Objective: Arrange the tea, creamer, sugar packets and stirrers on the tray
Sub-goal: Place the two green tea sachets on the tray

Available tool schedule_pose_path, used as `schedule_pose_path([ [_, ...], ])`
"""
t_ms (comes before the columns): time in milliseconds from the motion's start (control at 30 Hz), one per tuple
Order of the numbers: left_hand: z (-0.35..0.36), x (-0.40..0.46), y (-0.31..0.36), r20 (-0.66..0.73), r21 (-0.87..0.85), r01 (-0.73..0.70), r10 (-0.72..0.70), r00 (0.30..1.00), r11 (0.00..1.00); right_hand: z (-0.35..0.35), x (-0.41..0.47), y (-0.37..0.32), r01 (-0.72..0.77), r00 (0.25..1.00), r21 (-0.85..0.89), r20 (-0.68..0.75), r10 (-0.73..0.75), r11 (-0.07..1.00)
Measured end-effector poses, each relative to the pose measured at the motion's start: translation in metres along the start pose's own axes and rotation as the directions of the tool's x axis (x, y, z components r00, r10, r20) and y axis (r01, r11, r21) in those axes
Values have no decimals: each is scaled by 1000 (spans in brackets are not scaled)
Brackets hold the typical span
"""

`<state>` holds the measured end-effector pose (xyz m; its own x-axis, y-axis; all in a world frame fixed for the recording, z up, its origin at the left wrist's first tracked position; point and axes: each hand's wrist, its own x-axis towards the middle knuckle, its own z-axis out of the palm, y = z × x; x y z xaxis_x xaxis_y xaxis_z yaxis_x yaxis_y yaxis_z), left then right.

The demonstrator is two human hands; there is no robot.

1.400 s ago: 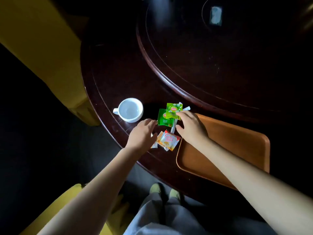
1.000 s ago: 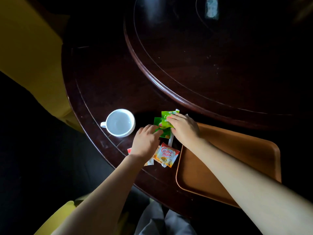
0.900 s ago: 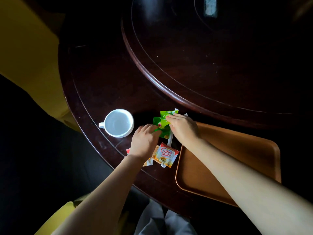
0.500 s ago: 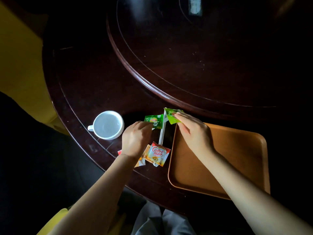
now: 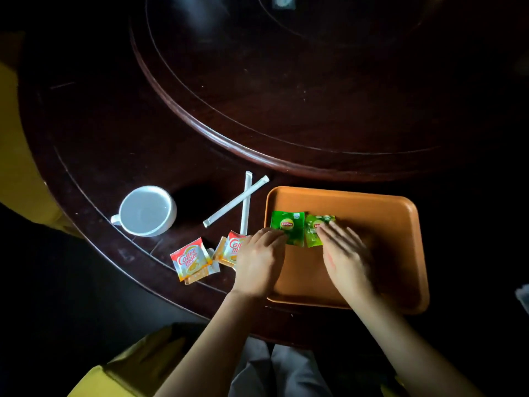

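Observation:
Two green tea packets lie side by side at the left end of the orange tray (image 5: pixel 386 213): one (image 5: pixel 287 224) under the fingertips of my left hand (image 5: pixel 259 260), the other (image 5: pixel 313 232) under the fingers of my right hand (image 5: pixel 345 255). Both hands press flat on their packets, fingers extended. Two white paper-wrapped stirrers (image 5: pixel 242 200) lie crossed on the table left of the tray. One creamer packet (image 5: pixel 189 259) lies near the table edge, with an orange sugar packet (image 5: pixel 199 275) poking out below it. A second creamer packet (image 5: pixel 233 247) is partly hidden by my left hand.
A white empty cup (image 5: pixel 146 210) stands on the dark wooden table (image 5: pixel 114 133) left of the stirrers. A raised round turntable (image 5: pixel 286 96) fills the table's middle behind the tray. Yellow chairs (image 5: pixel 17 156) sit at the left and below.
Both hands carried the green tea packets from the table onto the tray and laid them flat. The crossed stirrers are now uncovered. The camera view shifted.

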<state>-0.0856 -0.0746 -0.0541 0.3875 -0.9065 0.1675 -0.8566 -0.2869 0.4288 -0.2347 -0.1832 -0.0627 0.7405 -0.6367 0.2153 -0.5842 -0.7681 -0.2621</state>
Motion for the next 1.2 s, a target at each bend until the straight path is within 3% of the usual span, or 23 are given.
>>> schedule_pose_path([
  [233, 6, -27, 8, 258, 211, -8, -47, 965, 977, -4, -22, -5, -16, 963, -87, 267, 39, 996],
  [367, 9, -33, 15, 326, 273, -12, -81, 942, 962, 2, -30, -6, -23, 916, -152, 394, 82, 988],
  [800, 13, 2, 11, 355, 295, -8, -102, 929, 956, 3, 8, 6, -34, 908, -222, 401, 123, 974],
  [1200, 9, 15, 11, 412, 226, 5, -100, 906, 974, 1, 17, 9, -39, 901, -171, 420, 109, 985],
])
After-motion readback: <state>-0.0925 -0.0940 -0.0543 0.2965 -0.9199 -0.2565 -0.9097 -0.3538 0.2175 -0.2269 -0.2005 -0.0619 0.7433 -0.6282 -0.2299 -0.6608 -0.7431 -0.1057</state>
